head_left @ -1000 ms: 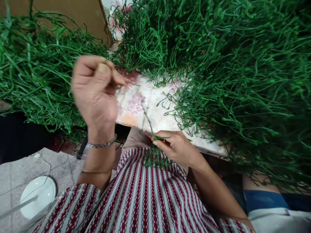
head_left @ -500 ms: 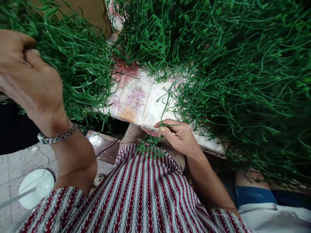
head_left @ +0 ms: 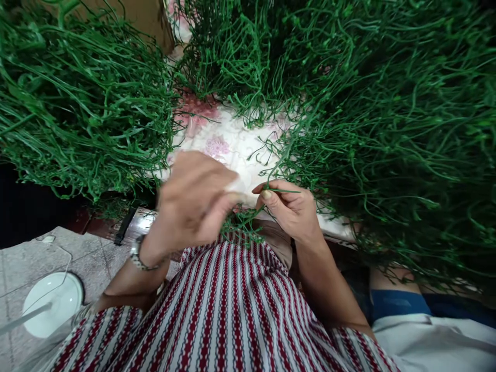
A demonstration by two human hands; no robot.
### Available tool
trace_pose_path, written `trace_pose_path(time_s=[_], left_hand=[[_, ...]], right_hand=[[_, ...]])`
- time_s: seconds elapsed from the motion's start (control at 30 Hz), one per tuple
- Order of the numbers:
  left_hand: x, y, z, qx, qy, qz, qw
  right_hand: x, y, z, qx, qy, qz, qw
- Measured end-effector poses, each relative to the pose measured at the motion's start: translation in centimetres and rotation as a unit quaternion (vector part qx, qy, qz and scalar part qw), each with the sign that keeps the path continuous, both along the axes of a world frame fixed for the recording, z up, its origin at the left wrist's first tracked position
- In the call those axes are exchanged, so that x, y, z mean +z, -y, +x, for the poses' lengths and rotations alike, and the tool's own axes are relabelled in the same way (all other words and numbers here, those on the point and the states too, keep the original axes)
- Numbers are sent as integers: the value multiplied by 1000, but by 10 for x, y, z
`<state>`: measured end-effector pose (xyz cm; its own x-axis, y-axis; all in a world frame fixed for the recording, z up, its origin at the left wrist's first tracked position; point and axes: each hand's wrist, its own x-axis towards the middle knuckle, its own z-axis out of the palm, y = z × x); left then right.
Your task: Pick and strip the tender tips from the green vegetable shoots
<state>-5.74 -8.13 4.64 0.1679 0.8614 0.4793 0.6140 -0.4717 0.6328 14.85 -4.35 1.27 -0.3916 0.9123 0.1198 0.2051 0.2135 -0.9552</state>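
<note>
Between the thumb and index finger of my right hand (head_left: 297,213) is a thin green stem (head_left: 287,191), with a short end poking out to the right. Branched, curly tips (head_left: 245,223) hang below the pinch, over my lap. My left hand (head_left: 191,199), with a metal-banded watch on its wrist, is just to the left of the right hand. Motion smears its fingers, so whether they hold anything is unclear. Both hands are at the front edge of the table with a flowered cloth (head_left: 232,135).
A heap of green stems (head_left: 85,108) lies on the left, and a larger green pile (head_left: 387,124) covers the right and back. Behind the left heap stands a brown box (head_left: 145,23). A round white base (head_left: 54,305) rests on the floor; another person's leg (head_left: 399,305) is at lower right.
My left hand has come from the left heap, down and right, close to my right hand. My right hand keeps its pinch on the stem and has shifted only slightly.
</note>
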Motion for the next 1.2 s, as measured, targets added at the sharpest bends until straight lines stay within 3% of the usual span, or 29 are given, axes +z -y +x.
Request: trace_pose_path(time_s=[0.07, 0.13, 0.27, 0.47, 0.67, 0.8, 0.87, 1.07, 1.2], left_hand=[[-11, -1, 22, -87, -92, -13, 992], [-23, -3, 35, -105, -116, -39, 987], [-40, -6, 41, -81, 8, -60, 995], [-43, -10, 43, -8, 167, -97, 981], [-52, -9, 47, 23, 275, -203, 939], [-55, -10, 47, -3, 363, -282, 888], [-52, -11, 46, -13, 368, -304, 879], [-44, -18, 43, -33, 280, -305, 910], [-47, -19, 41, -9, 226, -276, 934]], right_hand=[[3, -2, 1, -36, 2, 18, 999], [5, -5, 2, -65, -6, 16, 998], [5, -8, 0, -73, -42, -15, 996], [-4, -7, -4, -18, -44, -32, 998], [-9, -1, -5, -13, -21, -58, 998], [-4, -7, -1, -22, 30, 21, 999], [-2, -11, 0, -15, 61, 64, 996], [2, -17, 0, 53, 83, 110, 989], [4, -20, 4, 118, 71, 64, 988]])
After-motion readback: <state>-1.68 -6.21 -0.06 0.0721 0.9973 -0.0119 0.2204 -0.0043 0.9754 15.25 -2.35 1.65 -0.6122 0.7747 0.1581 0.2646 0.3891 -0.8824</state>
